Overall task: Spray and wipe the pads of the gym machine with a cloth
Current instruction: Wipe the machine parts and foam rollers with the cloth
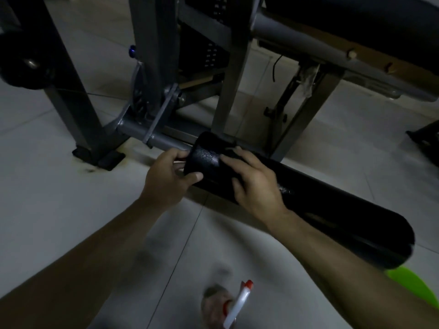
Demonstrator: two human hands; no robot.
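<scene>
Dim grey tiles (71, 210) lie under a machine frame (152, 67). Just above them runs the black roller pad (332, 210), wet in patches. The left hand (166, 176) grips its end, fingers curled round. The right hand (254, 181) presses on top, fingers spread; a cloth beneath cannot be told. A bottle (238, 302) stands nearby.

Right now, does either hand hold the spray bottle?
No, the spray bottle is on the floor; left hand and right hand are on the roller pad.

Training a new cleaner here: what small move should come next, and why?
Probably slide the right hand, with the dark cloth under its fingers, toward the left hand: droplets glisten unwiped on the roller pad between them, and the left hand grips that end.
</scene>
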